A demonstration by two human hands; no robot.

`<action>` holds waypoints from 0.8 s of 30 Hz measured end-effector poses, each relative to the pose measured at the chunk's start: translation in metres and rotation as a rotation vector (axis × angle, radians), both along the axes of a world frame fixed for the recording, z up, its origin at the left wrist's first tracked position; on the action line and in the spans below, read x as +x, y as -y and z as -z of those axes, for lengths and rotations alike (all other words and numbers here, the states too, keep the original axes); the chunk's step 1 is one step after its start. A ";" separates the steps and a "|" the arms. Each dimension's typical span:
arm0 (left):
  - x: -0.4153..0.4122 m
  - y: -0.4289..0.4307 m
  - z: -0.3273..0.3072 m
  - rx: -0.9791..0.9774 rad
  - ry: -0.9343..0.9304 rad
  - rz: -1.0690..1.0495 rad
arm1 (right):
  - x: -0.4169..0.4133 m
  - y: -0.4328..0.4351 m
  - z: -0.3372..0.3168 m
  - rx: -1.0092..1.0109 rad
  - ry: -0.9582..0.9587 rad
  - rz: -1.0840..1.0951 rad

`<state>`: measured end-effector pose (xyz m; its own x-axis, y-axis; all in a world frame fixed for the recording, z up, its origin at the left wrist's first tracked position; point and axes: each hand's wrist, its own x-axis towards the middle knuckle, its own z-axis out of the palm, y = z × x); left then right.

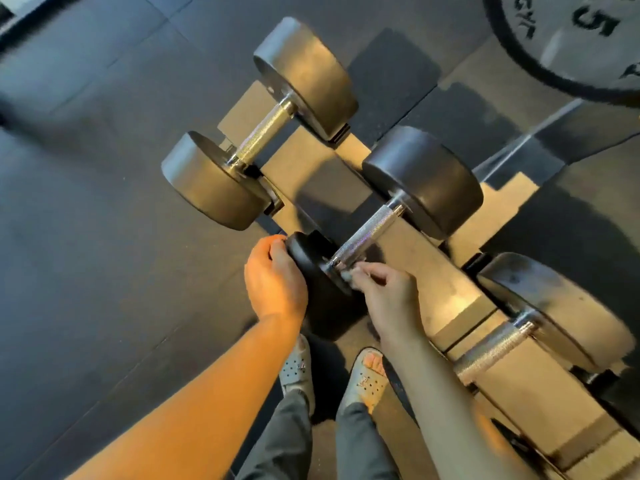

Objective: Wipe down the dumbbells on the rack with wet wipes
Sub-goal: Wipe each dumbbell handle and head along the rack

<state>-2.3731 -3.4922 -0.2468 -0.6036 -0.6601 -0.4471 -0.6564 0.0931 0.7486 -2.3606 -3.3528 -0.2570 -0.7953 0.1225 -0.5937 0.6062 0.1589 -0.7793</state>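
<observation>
Three black dumbbells with knurled steel handles lie on a low rack (460, 289). The middle dumbbell (367, 233) is right in front of me. My left hand (273, 282) grips the outer face and rim of its near head (318, 271), fingers curled over the edge. My right hand (388, 289) pinches a small crumpled wet wipe (346, 273) against the near end of the handle where it meets that head. The far dumbbell (258, 133) and the near right dumbbell (540, 327) lie untouched.
Dark rubber floor mats (86, 237) spread to the left. A large weight plate (568, 43) stands at the top right. My feet in perforated sandals (298, 372) are just below the middle dumbbell's near head.
</observation>
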 end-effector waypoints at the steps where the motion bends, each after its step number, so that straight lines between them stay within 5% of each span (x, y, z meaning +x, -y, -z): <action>1: 0.001 0.000 -0.001 -0.009 -0.006 -0.001 | 0.000 -0.002 -0.001 0.023 -0.011 -0.047; 8: 0.002 0.000 0.002 -0.099 0.010 0.067 | -0.027 -0.001 -0.001 0.301 -0.549 -0.645; 11: 0.002 0.000 0.002 -0.142 0.034 0.110 | -0.059 0.010 -0.007 0.427 -0.622 -0.970; 15: 0.000 -0.001 0.001 -0.156 0.083 0.127 | -0.106 0.038 -0.017 0.798 -0.430 -1.545; 19: 0.001 -0.002 -0.003 -0.167 0.125 0.124 | -0.146 0.065 0.009 0.710 0.158 -1.774; 21: 0.000 -0.003 -0.005 -0.179 0.141 0.124 | -0.148 0.067 0.015 0.591 0.407 -1.719; 24: -0.001 -0.004 -0.007 -0.176 0.153 0.125 | -0.140 0.055 0.006 0.609 0.256 -1.674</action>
